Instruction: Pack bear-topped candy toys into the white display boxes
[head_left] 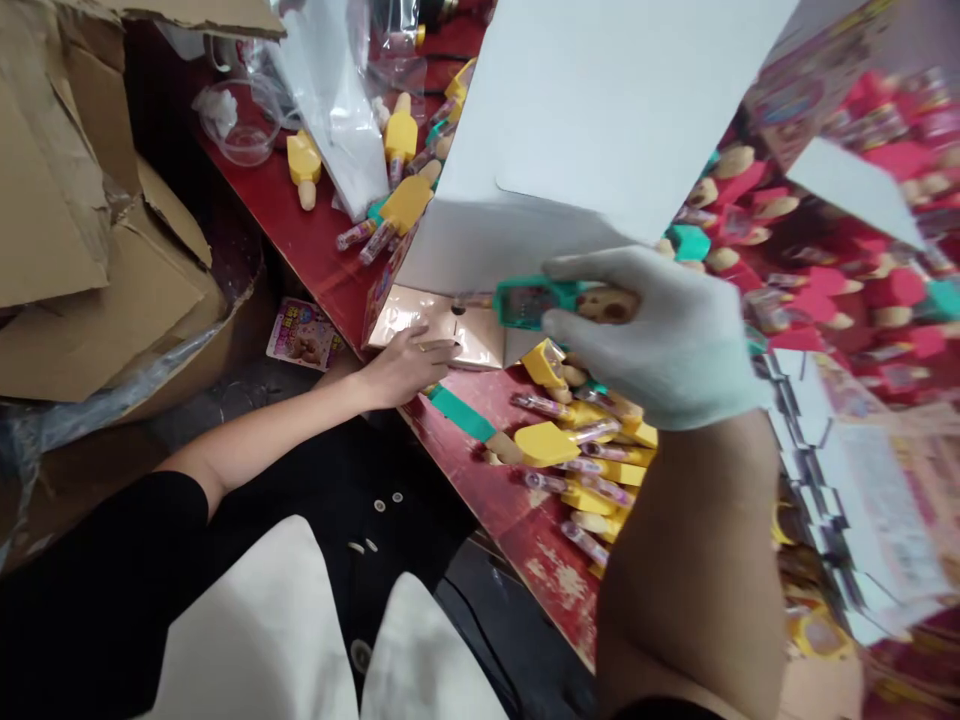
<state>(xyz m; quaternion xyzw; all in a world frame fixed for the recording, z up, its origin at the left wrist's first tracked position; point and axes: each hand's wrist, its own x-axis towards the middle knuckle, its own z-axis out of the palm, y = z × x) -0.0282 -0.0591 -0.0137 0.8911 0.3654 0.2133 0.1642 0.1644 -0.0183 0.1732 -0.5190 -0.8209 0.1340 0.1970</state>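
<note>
My right hand [645,320], in a white glove, grips a green toy [529,303] with a brown bear-like end between thumb and fingers. The toy is held over the open white box [570,110], whose tall lid stands up behind it. Inside the box lies a shiny pale-pink piece [480,338] with a small hole. My bare left hand [410,367] rests on the near left edge of that piece with its fingers spread. Just below the box, another green toy [461,412] lies on the red table [487,490].
Yellow toys [547,444] with clear tubes are heaped right of the box front. Red toys [817,290] pile up at the right, near folded white cartons [810,490]. Brown cardboard [67,200] stands at the left. A clear plastic cup [247,125] sits at the back left.
</note>
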